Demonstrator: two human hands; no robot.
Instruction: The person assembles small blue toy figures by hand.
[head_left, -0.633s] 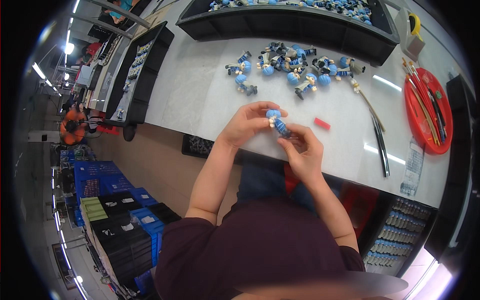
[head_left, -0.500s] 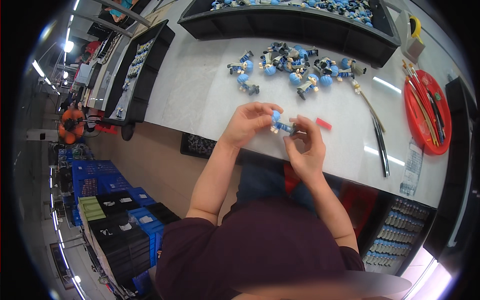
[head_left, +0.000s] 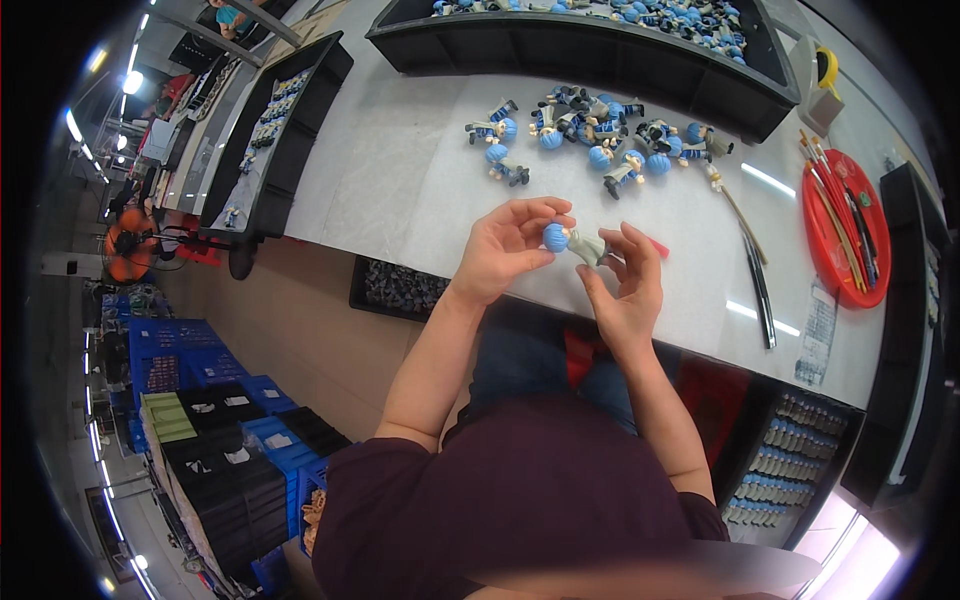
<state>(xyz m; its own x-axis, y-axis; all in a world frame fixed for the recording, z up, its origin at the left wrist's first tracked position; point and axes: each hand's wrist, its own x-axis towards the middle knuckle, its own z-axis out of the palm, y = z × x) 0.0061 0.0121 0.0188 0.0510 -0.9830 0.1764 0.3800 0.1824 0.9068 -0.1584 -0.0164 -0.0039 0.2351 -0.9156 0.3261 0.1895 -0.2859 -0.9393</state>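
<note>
A small toy figurine [head_left: 586, 246] with a ribbed blue cap and a pale grey cape lies sideways between my hands, above the near part of the table. At its head end is my left hand [head_left: 503, 250], thumb and fingertips curled close about the cap. My right hand [head_left: 630, 288] pinches the foot end, and its fingers hide the feet. Partly behind the right fingers, a red strip [head_left: 659, 247] lies on the table. Farther off, several similar figurines [head_left: 625, 170] lie in a loose heap, some on their sides.
A long black bin [head_left: 590, 52] of figurines stands at the back; another black tray [head_left: 318, 110] is at the left. On the right are a red oval dish [head_left: 868, 190] of brushes, a black pen-like tool [head_left: 760, 295], a thin brush [head_left: 738, 215] and a tape dispenser [head_left: 822, 100].
The figurine has been turned over: its striped blue front faced up before, and now the grey cape shows. The left fingers have opened a little around the cap. The view has shifted slightly.
</note>
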